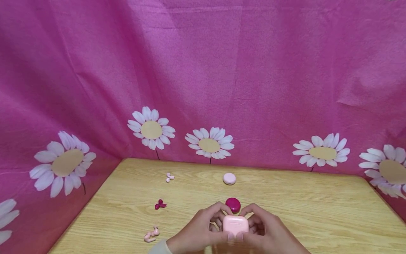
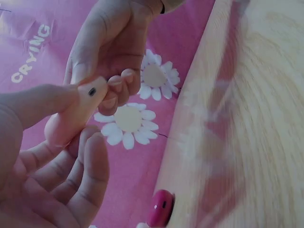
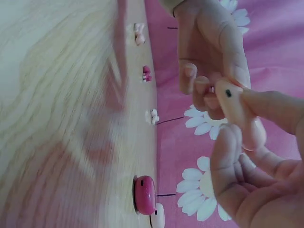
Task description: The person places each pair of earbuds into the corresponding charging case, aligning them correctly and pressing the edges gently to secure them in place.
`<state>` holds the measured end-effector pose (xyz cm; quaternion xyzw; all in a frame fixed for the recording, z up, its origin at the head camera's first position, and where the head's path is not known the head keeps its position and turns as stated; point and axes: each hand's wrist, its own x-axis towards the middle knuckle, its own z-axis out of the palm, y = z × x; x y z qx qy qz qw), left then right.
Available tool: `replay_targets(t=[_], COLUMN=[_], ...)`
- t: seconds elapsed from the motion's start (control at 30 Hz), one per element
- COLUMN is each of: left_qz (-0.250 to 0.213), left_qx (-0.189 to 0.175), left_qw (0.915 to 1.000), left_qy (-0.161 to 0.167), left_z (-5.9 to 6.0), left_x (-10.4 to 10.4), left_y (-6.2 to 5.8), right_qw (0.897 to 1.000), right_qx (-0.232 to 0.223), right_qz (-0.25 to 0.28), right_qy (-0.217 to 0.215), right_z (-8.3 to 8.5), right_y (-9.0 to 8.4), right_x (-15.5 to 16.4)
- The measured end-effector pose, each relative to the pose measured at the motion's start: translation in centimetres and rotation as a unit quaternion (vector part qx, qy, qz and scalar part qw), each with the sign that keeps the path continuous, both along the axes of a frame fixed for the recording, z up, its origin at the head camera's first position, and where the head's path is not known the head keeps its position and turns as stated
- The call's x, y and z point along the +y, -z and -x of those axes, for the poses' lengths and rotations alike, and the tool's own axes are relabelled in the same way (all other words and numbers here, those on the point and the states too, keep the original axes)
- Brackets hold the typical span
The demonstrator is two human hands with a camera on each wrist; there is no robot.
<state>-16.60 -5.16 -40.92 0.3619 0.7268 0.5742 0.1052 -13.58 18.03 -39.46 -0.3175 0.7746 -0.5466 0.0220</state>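
A closed light pink earbud case (image 1: pixel 235 225) is held just above the table's near edge by both hands. My left hand (image 1: pixel 205 225) grips its left side and my right hand (image 1: pixel 264 227) its right side, thumbs on the near face and fingers curled over the top. In the left wrist view the pink case (image 2: pixel 76 111) sits between my left hand (image 2: pixel 52 166) and the right hand (image 2: pixel 109 47). The right wrist view has the pink case (image 3: pixel 237 114) pinched between my right hand (image 3: pixel 247 180) and the left hand (image 3: pixel 213 52).
A magenta round case (image 1: pixel 233 205) lies just beyond the hands, and a pale pink round case (image 1: pixel 229 179) farther back. White earbuds (image 1: pixel 169 177), magenta earbuds (image 1: pixel 160 204) and pink earbuds (image 1: pixel 151 235) lie at the left of the wooden table (image 1: pixel 317 211). Pink daisy cloth (image 1: pixel 203 88) walls it in.
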Motion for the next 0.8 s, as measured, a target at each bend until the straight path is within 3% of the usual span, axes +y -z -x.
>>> replay_targets(t=[0.17, 0.4, 0.8], left_qz=[-0.013, -0.045, -0.106], left_qx=[-0.007, -0.016, -0.045], left_qw=[0.9997, 0.9986, 0.9928], left_qy=[-0.019, -0.023, -0.034], left_z=[-0.4, -0.9, -1.9], left_x=[0.0, 0.1, 0.2], left_y=[-0.9, -1.9, -2.8], right_qw=[0.999, 0.997, 0.989], right_qx=[-0.009, -0.033, -0.028], right_qz=[0.038, 0.068, 0.114], right_qy=[-0.001, 0.036, 0.084], right_z=[-0.2, -0.9, -1.7], right_y=[-0.5, -1.0, -1.6], right_x=[-0.4, -1.0, -1.6])
